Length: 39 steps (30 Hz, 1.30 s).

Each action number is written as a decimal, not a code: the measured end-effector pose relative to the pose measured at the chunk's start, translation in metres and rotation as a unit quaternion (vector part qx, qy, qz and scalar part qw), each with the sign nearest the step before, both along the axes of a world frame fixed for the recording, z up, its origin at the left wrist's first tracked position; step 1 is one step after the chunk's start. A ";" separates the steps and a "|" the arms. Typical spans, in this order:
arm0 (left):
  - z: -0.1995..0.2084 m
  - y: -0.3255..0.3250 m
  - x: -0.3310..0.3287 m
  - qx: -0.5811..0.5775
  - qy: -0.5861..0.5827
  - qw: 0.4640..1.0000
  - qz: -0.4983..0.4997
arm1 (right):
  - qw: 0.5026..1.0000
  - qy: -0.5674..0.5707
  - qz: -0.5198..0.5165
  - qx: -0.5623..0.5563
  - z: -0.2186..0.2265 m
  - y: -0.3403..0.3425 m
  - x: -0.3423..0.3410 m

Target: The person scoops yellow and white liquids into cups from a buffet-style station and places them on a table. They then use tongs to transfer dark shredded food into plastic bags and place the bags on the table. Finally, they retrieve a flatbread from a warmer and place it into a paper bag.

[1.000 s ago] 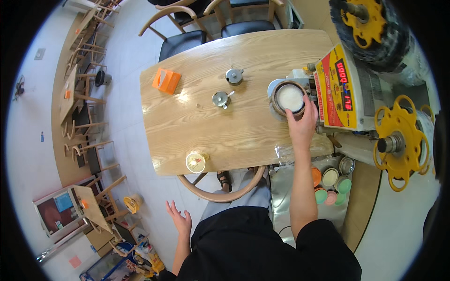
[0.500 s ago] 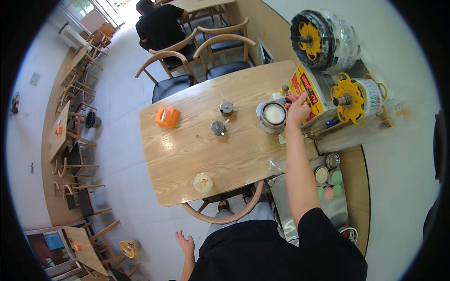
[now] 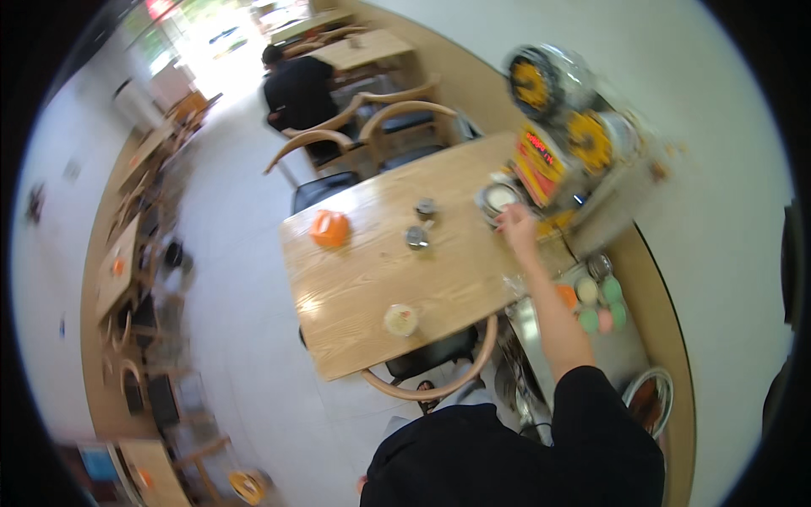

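Just past the right hand (image 3: 519, 228), a white-topped cup (image 3: 500, 196) sits in the cup sealer (image 3: 539, 166); too blurry to tell if it's gripped tbh.

Reaches well forward with the right arm (image 3: 557, 313), slanting up and slightly leftward, nearly straight, bare along the forearm. Holds the right hand (image 3: 514, 225) at its far end, back turned upward, with fingers (image 3: 503, 222) pointing forward and to the left, too blurred to tell how tightly curled. Shows of the left arm (image 3: 362, 484) just a small patch of bare skin low beside the torso (image 3: 481, 460), mostly hidden.
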<state>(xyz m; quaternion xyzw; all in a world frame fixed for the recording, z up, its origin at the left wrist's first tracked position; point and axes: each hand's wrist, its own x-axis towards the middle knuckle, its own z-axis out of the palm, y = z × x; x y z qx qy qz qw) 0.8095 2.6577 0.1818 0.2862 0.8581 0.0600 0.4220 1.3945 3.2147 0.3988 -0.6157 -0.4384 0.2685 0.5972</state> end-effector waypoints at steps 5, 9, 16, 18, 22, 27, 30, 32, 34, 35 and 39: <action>0.013 0.031 -0.035 -0.093 -0.070 0.965 -0.233 | 0.970 0.045 0.105 -0.213 -0.069 -0.296 -0.100; 0.028 0.095 -0.035 -0.115 -0.079 0.932 -0.334 | 0.895 0.037 -0.153 -0.417 -0.176 -0.548 -0.112; 0.047 0.214 0.030 -0.074 -0.175 0.957 -0.220 | 0.715 0.386 -0.341 -0.473 -0.251 -0.779 -0.104; 0.061 0.233 0.071 -0.029 -0.186 0.939 -0.289 | 0.673 0.439 -0.392 -0.447 -0.262 -0.791 -0.101; 0.091 0.219 0.162 0.024 -0.195 0.908 -0.370 | 0.589 0.551 -0.475 -0.351 -0.317 -0.847 -0.114; 0.104 0.193 0.218 0.006 -0.217 0.816 -0.536 | 0.517 0.438 -0.675 -0.292 -0.377 -0.871 -0.136; 0.084 0.158 0.239 0.009 -0.233 0.770 -0.593 | 0.487 0.246 -0.705 -0.454 -0.445 -0.921 -0.133; 0.098 0.158 0.279 0.014 -0.147 0.743 -0.653 | 0.481 0.326 -0.680 -0.447 -0.396 -0.899 -0.098; 0.112 0.150 0.308 -0.004 -0.094 0.711 -0.697 | 0.423 0.427 -0.705 -0.376 -0.381 -0.904 -0.095; 0.113 0.145 0.321 -0.009 -0.077 0.692 -0.718 | 0.435 0.412 -0.697 -0.394 -0.379 -0.904 -0.096; 0.120 0.138 0.384 0.007 -0.054 0.615 -0.787 | 0.485 0.337 -0.700 -0.400 -0.332 -0.900 -0.094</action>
